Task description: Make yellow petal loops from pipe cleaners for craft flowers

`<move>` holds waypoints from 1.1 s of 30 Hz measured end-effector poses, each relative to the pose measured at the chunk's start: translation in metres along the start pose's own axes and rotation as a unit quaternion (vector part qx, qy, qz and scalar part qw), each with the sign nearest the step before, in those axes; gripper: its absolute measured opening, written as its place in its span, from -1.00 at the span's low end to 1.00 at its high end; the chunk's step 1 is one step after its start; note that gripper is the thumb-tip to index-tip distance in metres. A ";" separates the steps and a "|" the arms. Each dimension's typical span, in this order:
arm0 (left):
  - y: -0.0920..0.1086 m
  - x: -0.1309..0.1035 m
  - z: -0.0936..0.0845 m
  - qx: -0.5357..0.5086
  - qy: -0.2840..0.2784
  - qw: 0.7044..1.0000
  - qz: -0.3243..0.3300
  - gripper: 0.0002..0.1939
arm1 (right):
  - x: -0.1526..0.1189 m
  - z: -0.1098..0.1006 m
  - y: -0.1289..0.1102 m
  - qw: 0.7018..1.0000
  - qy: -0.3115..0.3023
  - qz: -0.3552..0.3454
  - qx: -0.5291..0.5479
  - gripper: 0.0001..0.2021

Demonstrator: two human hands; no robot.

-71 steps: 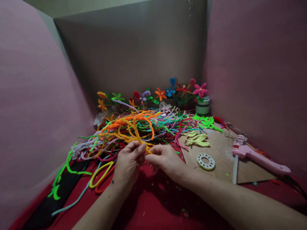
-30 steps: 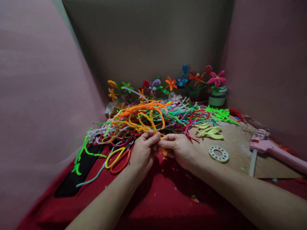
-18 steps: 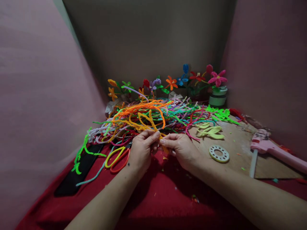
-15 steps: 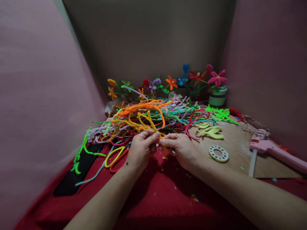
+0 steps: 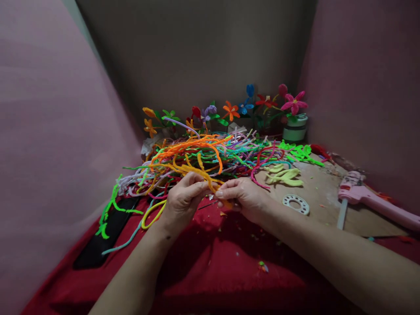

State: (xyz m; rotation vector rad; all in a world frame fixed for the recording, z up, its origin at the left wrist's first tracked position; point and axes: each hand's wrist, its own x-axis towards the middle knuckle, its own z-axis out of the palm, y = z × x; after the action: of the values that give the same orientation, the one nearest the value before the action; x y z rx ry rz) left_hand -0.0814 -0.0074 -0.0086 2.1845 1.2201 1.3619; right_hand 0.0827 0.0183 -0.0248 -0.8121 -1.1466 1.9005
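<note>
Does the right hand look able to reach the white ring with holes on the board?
Probably yes: the white ring lies uncovered on the board beside the right forearm, though the right hand would likely need to release the orange pipe cleaners first.

The left hand (image 5: 183, 199) and right hand (image 5: 246, 200) pinch yellow-orange fuzzy stems (image 5: 207, 176), just beside each other, before a multicoloured heap (image 5: 236, 153). At right, a perforated white ring (image 5: 304, 205) lies on a board (image 5: 323, 218) near a pink glue gun (image 5: 377, 202). Red cloth (image 5: 213, 280) lies beneath.
</note>
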 end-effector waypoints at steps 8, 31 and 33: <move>0.022 0.007 -0.023 0.256 -0.147 0.940 0.168 -0.86 | -0.002 0.002 0.001 0.998 -0.034 0.000 -0.061 -0.92; 0.037 -0.002 -0.020 -0.154 -0.030 0.970 -0.186 -0.95 | -0.026 0.013 -0.001 0.866 0.026 -0.358 -0.348 -0.87; 0.042 -0.004 -0.022 -0.049 -0.018 0.997 -0.054 -0.90 | -0.025 0.014 -0.005 0.934 0.011 -0.250 -0.257 -0.89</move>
State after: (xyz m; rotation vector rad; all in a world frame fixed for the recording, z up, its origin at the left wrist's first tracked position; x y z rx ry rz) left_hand -0.0791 -0.0396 0.0268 2.0371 1.2118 1.3058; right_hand 0.0851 -0.0070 -0.0112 -0.7142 -1.6837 1.1828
